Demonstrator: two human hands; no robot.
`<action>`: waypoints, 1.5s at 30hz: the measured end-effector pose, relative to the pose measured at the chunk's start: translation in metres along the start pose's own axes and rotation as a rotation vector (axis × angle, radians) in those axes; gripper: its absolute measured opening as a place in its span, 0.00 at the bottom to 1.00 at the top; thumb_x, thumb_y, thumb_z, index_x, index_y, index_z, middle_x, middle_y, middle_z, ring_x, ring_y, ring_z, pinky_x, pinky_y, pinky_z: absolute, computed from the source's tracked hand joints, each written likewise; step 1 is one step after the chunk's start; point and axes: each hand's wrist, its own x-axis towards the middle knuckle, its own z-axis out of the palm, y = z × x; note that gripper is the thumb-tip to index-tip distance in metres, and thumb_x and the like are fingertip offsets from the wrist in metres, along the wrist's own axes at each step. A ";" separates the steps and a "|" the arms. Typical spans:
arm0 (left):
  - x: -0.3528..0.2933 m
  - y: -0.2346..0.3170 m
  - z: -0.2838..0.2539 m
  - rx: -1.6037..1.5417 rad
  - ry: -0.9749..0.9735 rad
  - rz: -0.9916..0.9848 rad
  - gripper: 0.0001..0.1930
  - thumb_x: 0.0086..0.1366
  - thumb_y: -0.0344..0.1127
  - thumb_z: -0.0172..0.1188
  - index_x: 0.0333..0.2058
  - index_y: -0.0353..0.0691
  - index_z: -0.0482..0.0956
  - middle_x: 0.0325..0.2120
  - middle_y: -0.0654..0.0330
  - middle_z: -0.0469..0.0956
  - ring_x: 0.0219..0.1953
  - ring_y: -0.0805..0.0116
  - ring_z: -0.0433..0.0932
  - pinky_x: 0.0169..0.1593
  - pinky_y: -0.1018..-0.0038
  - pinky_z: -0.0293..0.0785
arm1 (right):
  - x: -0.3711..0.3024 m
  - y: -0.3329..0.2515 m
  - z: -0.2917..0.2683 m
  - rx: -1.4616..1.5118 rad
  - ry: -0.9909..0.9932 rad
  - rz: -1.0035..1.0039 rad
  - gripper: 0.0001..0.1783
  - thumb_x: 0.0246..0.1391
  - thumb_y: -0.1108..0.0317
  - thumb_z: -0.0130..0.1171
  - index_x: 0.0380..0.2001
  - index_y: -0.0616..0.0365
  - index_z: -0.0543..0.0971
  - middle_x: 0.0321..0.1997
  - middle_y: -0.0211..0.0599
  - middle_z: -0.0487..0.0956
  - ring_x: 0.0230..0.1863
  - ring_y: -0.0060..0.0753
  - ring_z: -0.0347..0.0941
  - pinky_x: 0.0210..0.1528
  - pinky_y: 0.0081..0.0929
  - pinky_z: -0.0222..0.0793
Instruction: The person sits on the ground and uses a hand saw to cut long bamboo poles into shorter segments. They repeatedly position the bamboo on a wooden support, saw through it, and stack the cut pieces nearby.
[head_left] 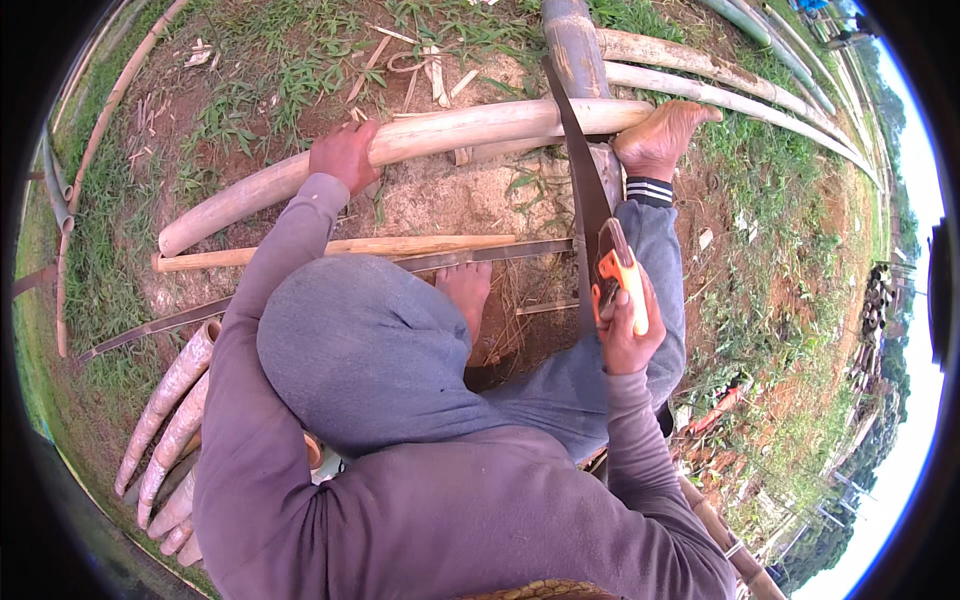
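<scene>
My left hand [344, 156] is closed around a pale bamboo pole [460, 132] that lies crosswise in front of me. In my right hand [632, 345] is the orange handle of a handsaw [590, 185]. Its long dark blade points away from me and crosses the pole near the right end. Whether the teeth touch the pole, I cannot tell. My bare right foot [662, 142] presses on that end, beside the blade. Under the pole's right part lies a thicker grey bamboo pole [574, 50], pointing away from me.
A flat wooden strip [340, 248] and a long thin metal strip [500, 252] lie nearer me, by my other foot [468, 298]. Several cut bamboo pieces [170, 390] are heaped at the left. Long poles [740, 92] stretch across the far right. Sawdust and splinters cover the ground.
</scene>
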 end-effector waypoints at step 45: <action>0.012 0.030 -0.019 -0.051 -0.108 0.052 0.43 0.49 0.52 0.80 0.64 0.48 0.74 0.53 0.50 0.84 0.56 0.47 0.84 0.61 0.54 0.79 | 0.142 -0.068 0.064 -0.555 0.029 -0.179 0.27 0.68 0.50 0.65 0.57 0.62 0.77 0.41 0.63 0.86 0.45 0.68 0.84 0.47 0.52 0.79</action>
